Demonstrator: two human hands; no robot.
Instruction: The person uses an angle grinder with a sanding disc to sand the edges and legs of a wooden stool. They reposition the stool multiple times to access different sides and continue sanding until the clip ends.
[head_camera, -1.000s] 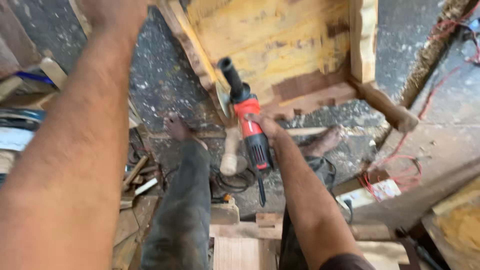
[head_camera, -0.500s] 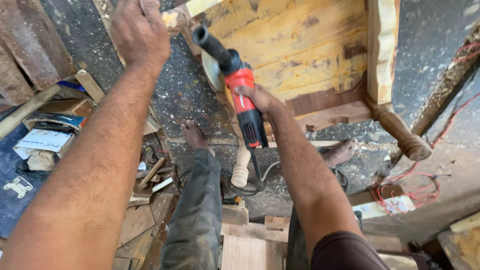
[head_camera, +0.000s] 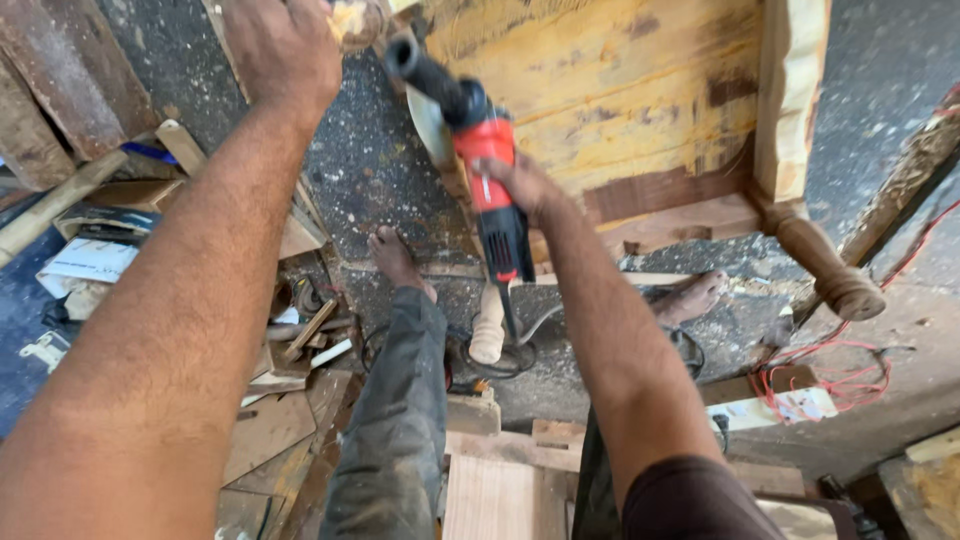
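Note:
My right hand (head_camera: 520, 190) grips the body of a red and black angle grinder (head_camera: 480, 180), its disc (head_camera: 428, 125) against the edge of a yellowish wooden furniture piece (head_camera: 620, 90) lying upturned on the floor. My left hand (head_camera: 285, 45) is closed around the upper end of a turned wooden leg (head_camera: 355, 20) of that piece, at the top of the view. Another turned leg (head_camera: 825, 265) sticks out at the right. My bare feet (head_camera: 395, 255) stand on the dusty floor below the piece.
Wood offcuts and scraps (head_camera: 300, 340) lie in a pile at the left. A loose turned wooden spindle (head_camera: 488, 325) lies between my feet beside a black cable. Red wires (head_camera: 830, 375) curl at the right. Planks (head_camera: 500, 490) lie near the bottom edge.
My left hand has risen to the leg end at the top. The grinder has moved up and left along the furniture's edge, and the view has shifted closer.

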